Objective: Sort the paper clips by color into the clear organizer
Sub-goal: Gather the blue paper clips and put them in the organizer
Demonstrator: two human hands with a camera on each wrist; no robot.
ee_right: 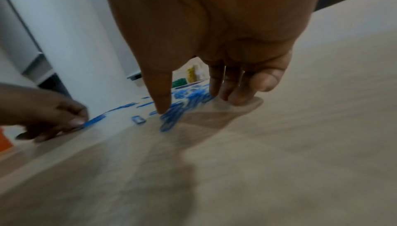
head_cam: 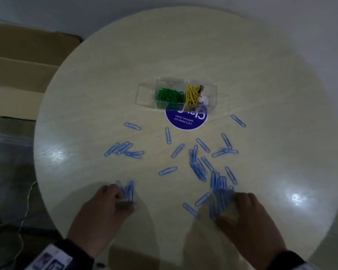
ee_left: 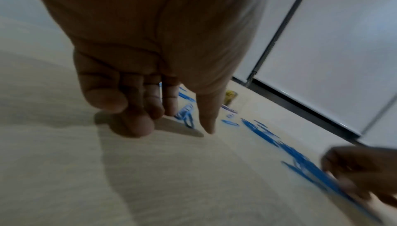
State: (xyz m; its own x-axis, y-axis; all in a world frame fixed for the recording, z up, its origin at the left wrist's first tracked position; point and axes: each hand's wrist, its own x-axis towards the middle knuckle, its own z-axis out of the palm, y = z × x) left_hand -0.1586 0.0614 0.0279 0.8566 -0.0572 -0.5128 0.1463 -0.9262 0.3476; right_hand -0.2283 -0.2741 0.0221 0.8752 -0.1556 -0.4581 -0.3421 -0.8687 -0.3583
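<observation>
Table (head_cam: 261,65) in the head view carries the organizer (head_cam: 176,93), far centre, and scattered blue clips (head_cam: 199,166) nearer. Left wrist view: left hand (ee_left: 137,94) pinches clips. Right wrist view: right hand (ee_right: 214,77) presses straight fingers onto a blue pile.

- The round table (head_cam: 261,75), pale wood grain, with two bright glare patches towards its near edge, one at each side.
- A round purple sticker (head_cam: 185,119) near the table's middle, white print on it reading upside down "Let's keep our pantries clean".
- Flattened cardboard boxes (head_cam: 23,75) on the floor, off the table's left edge.
- A thin cable (head_cam: 25,207) on the dark floor, below the table's left edge.
- A pale wall (head_cam: 183,4) beyond the table's far edge.
</observation>
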